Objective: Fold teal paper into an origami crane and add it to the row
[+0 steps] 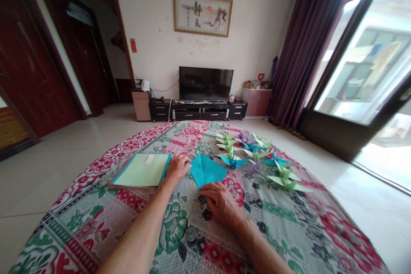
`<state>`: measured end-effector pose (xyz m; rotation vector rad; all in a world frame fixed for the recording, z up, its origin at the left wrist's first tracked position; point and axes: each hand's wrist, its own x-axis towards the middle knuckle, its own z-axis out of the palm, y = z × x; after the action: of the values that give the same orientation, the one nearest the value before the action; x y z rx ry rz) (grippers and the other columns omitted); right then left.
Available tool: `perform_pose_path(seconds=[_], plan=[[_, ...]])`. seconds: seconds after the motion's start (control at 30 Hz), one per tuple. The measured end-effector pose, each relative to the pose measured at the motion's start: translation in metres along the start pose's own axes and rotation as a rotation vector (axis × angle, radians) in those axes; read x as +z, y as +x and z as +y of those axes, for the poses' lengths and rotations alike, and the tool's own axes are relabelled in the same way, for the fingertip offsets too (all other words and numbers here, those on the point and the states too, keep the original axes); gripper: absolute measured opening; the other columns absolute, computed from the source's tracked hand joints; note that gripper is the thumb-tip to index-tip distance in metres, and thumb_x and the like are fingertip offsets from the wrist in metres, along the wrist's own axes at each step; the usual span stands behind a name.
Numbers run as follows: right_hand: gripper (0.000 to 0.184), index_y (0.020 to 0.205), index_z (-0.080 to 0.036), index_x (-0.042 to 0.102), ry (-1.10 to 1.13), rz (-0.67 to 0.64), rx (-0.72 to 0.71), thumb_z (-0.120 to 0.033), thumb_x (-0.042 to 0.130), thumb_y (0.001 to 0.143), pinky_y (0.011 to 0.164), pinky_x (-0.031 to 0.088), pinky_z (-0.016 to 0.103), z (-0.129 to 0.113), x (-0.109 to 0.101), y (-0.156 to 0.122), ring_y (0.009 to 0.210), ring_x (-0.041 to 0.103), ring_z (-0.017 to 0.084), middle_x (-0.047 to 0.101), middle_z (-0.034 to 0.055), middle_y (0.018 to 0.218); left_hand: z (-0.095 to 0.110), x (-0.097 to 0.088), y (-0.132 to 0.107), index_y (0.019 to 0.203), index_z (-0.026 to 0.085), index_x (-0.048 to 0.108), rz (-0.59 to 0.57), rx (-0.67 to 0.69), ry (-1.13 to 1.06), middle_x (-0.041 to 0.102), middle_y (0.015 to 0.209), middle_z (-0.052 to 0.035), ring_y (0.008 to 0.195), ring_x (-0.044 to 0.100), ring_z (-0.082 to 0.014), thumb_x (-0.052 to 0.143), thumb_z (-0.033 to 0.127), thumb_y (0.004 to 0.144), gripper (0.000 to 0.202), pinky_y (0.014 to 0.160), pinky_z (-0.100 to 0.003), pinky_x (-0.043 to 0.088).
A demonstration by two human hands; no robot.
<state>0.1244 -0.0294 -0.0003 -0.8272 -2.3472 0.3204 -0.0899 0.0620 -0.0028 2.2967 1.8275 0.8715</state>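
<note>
A folded teal paper (207,170) lies flat on the round table with a flowered cloth (96,218). My left hand (177,168) rests at the paper's left edge with its fingers curled down onto it. My right hand (220,202) presses on the paper's near tip with fingers bent. To the left of my left hand lies a stack of coloured paper sheets (141,171), pale green on top.
Several folded paper cranes (257,156) in green, teal and purple stand on the table's far right part. Beyond the table are a tiled floor, a TV (206,83) on a low cabinet, dark doors at left and a glass door with curtain at right.
</note>
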Motion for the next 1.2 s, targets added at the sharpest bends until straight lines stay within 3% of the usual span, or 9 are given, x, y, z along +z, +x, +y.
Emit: perform_pose_path(seconds=[0.27, 0.43, 0.53, 0.7, 0.83, 0.93, 1.03, 1.1, 1.2], plan=[[0.025, 0.095, -0.021, 0.065, -0.01, -0.022, 0.026, -0.009, 0.045, 0.084, 0.084, 0.039, 0.03, -0.003, -0.002, 0.0, 0.09, 0.057, 0.015, 0.065, 0.0026, 0.104, 0.008, 0.002, 0.002, 0.078, 0.019, 0.066, 0.062, -0.135, 0.099, 0.063, 0.088, -0.0061, 0.088, 0.055, -0.0175, 0.049, 0.021, 0.082, 0.017, 0.083, -0.028, 0.04], [0.026, 0.094, -0.022, 0.065, -0.023, -0.018, 0.037, -0.009, 0.045, 0.084, 0.084, 0.038, 0.03, -0.003, -0.003, 0.001, 0.089, 0.056, 0.015, 0.065, 0.002, 0.104, 0.021, -0.004, 0.0, 0.095, 0.016, 0.064, 0.104, -0.205, 0.087, 0.065, 0.094, -0.0082, 0.091, 0.057, -0.0189, 0.047, 0.017, 0.082, 0.022, 0.084, -0.028, 0.041], [0.025, 0.094, -0.021, 0.065, -0.047, -0.014, 0.063, -0.01, 0.045, 0.084, 0.083, 0.038, 0.029, -0.007, -0.002, 0.002, 0.089, 0.055, 0.016, 0.065, 0.0028, 0.102, 0.034, -0.008, -0.007, 0.101, 0.017, 0.063, 0.112, -0.161, 0.056, 0.065, 0.101, -0.0078, 0.095, 0.057, -0.0181, 0.044, 0.019, 0.083, 0.027, 0.086, -0.028, 0.042], [0.024, 0.09, -0.019, 0.063, -0.115, -0.015, 0.152, -0.009, 0.044, 0.08, 0.08, 0.039, 0.029, -0.027, 0.006, 0.007, 0.086, 0.056, 0.017, 0.065, 0.006, 0.096, 0.05, -0.007, -0.027, 0.092, 0.019, 0.068, -0.109, -0.005, 0.002, 0.067, 0.096, -0.0054, 0.09, 0.06, -0.0162, 0.051, 0.016, 0.077, 0.024, 0.086, -0.026, 0.043], [0.033, 0.097, -0.018, 0.061, -0.008, -0.05, 0.053, -0.005, 0.042, 0.073, 0.083, 0.04, 0.027, -0.033, 0.007, 0.009, 0.09, 0.056, 0.017, 0.065, 0.0056, 0.097, 0.051, -0.007, -0.039, 0.091, 0.018, 0.07, -0.143, 0.102, -0.008, 0.065, 0.104, -0.0062, 0.1, 0.057, -0.0178, 0.05, 0.012, 0.075, 0.026, 0.094, -0.029, 0.041], [0.043, 0.101, -0.021, 0.061, -0.01, 0.017, 0.026, -0.002, 0.04, 0.068, 0.092, 0.037, 0.031, -0.018, -0.002, 0.006, 0.102, 0.053, 0.017, 0.063, 0.0042, 0.107, 0.048, -0.01, -0.045, 0.097, 0.019, 0.069, -0.143, 0.133, 0.012, 0.061, 0.115, -0.0068, 0.107, 0.053, -0.0194, 0.049, 0.014, 0.078, 0.028, 0.098, -0.033, 0.039], [0.057, 0.107, -0.022, 0.059, -0.159, 0.15, 0.121, 0.001, 0.04, 0.059, 0.1, 0.029, 0.042, 0.006, -0.014, -0.001, 0.118, 0.041, 0.022, 0.053, 0.0045, 0.125, 0.044, -0.013, -0.047, 0.101, 0.022, 0.068, -0.147, 0.154, 0.009, 0.059, 0.119, -0.0057, 0.108, 0.053, -0.0196, 0.048, 0.016, 0.08, 0.029, 0.098, -0.035, 0.039], [0.062, 0.113, -0.021, 0.056, -0.23, 0.19, 0.171, 0.001, 0.04, 0.058, 0.099, 0.03, 0.045, 0.021, -0.02, -0.006, 0.122, 0.036, 0.025, 0.046, 0.0065, 0.132, 0.042, -0.013, -0.047, 0.102, 0.023, 0.068, -0.153, 0.166, 0.005, 0.059, 0.119, -0.0055, 0.107, 0.053, -0.0198, 0.048, 0.016, 0.081, 0.03, 0.098, -0.036, 0.04], [0.055, 0.112, -0.02, 0.056, -0.237, 0.225, 0.175, 0.0, 0.04, 0.063, 0.098, 0.033, 0.044, 0.033, -0.023, -0.009, 0.121, 0.037, 0.023, 0.048, 0.0075, 0.13, 0.039, -0.012, -0.046, 0.102, 0.025, 0.068, -0.163, 0.184, 0.001, 0.059, 0.119, -0.0039, 0.106, 0.053, -0.0197, 0.048, 0.013, 0.079, 0.032, 0.098, -0.036, 0.04]])
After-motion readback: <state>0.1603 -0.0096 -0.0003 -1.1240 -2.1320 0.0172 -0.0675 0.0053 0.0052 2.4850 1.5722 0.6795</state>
